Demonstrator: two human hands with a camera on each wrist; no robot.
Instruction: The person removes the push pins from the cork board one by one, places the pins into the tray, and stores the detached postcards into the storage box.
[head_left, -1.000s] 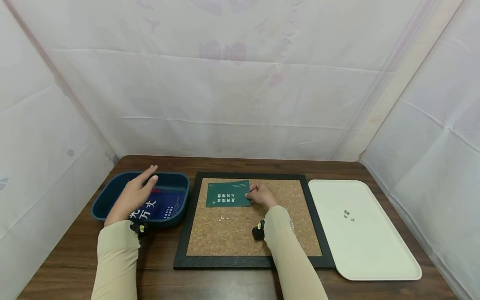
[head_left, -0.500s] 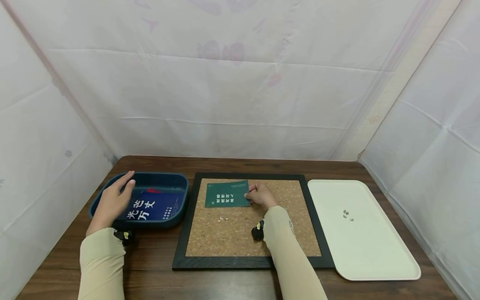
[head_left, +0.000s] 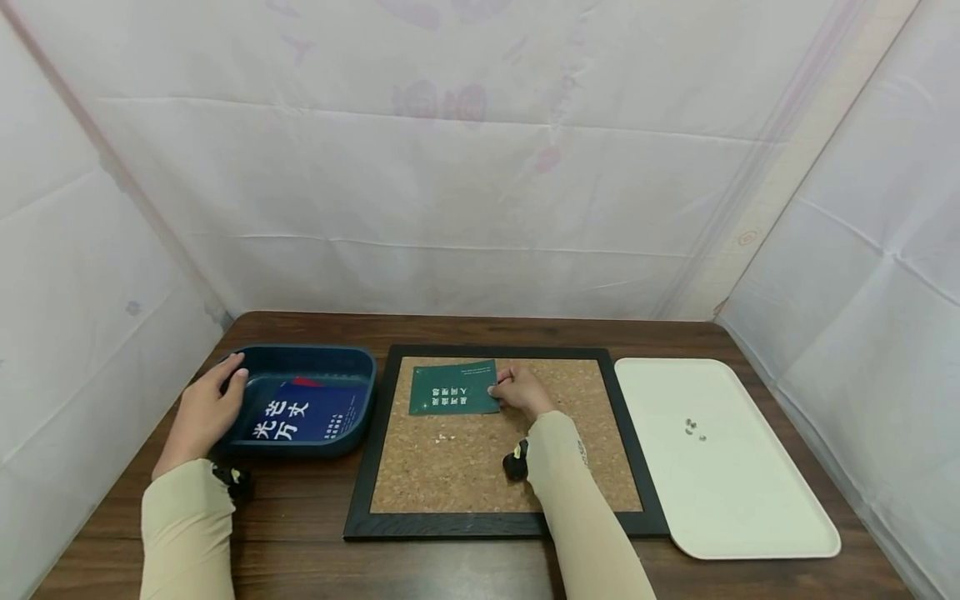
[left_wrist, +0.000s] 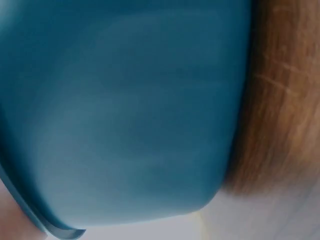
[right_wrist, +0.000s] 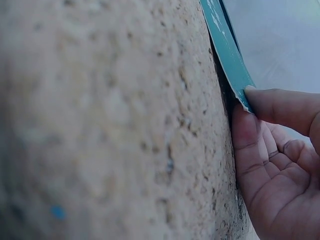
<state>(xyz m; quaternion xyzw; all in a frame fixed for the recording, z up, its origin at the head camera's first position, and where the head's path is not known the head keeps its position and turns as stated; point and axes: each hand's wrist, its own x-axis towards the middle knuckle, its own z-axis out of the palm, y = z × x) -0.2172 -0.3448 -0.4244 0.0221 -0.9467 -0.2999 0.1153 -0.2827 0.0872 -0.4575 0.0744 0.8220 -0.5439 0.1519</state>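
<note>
My right hand pinches the right edge of a green card with white writing. In the right wrist view, thumb and finger grip the corner of the green card close over the cork surface. The card lies over the upper left of a black-framed cork board. My left hand is at the left rim of a dark blue plastic bin, its fingers relaxed. The bin's outer wall fills most of the left wrist view, with a finger showing by the rim.
A dark blue card with white characters lies in the bin, a bit of red showing behind it. Small whitish bits lie on the cork. Right of the board, a white tray bears several small shiny pieces. White sheeting surrounds the wooden table.
My left hand has moved left from above the bin to its left rim, uncovering more of the dark blue card. My right hand and the green card have stayed nearly still.
</note>
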